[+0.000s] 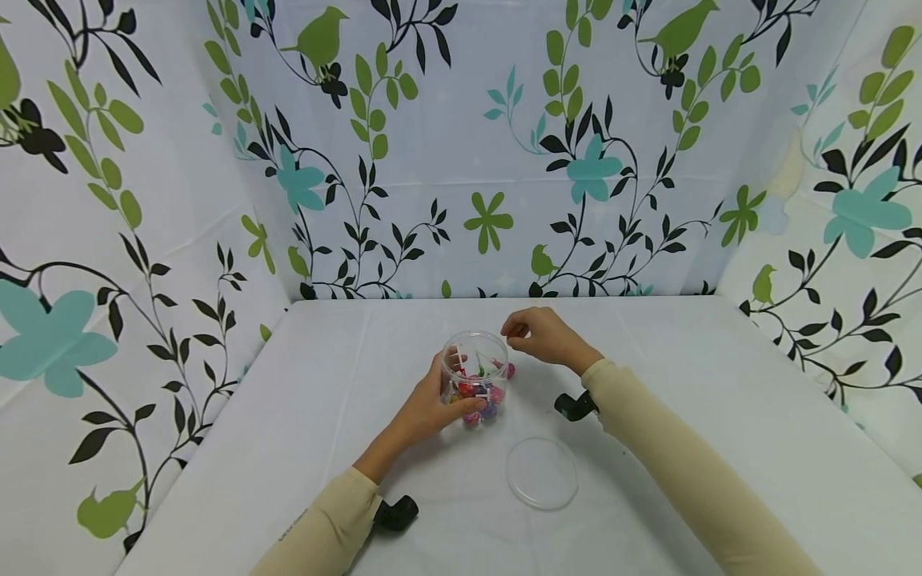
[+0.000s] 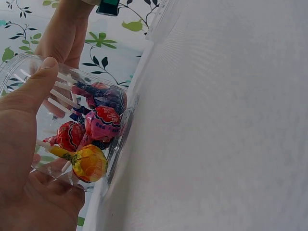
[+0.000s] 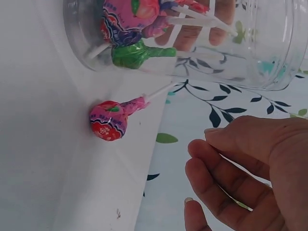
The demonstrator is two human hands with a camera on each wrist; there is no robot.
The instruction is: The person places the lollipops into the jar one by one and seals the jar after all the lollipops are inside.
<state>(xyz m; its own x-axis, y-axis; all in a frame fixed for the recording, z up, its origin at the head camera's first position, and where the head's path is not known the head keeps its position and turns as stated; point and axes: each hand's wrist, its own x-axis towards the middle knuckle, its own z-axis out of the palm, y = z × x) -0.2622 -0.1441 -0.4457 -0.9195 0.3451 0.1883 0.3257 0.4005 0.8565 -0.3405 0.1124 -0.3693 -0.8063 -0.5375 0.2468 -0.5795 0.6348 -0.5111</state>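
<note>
A clear plastic jar (image 1: 475, 379) stands upright on the white table, holding several wrapped lollipops (image 2: 102, 123). My left hand (image 1: 432, 404) grips the jar, its thumb on the near side and fingers round the far side. Beside the jar on the right, a pink and red lollipop (image 3: 109, 120) lies on the table, its white stick pointing up towards the jar wall. My right hand (image 1: 543, 334) hovers just right of the jar rim, close to that lollipop. Its fingers (image 3: 204, 180) are loosely bent, thumb near the index fingertip, with nothing between them.
A clear round lid (image 1: 542, 474) lies flat on the table in front of the jar, to the right. The white table (image 1: 346, 360) is enclosed by patterned cloth (image 1: 446, 144) at the back and sides. Black wrist cameras (image 1: 396, 514) are on both wrists.
</note>
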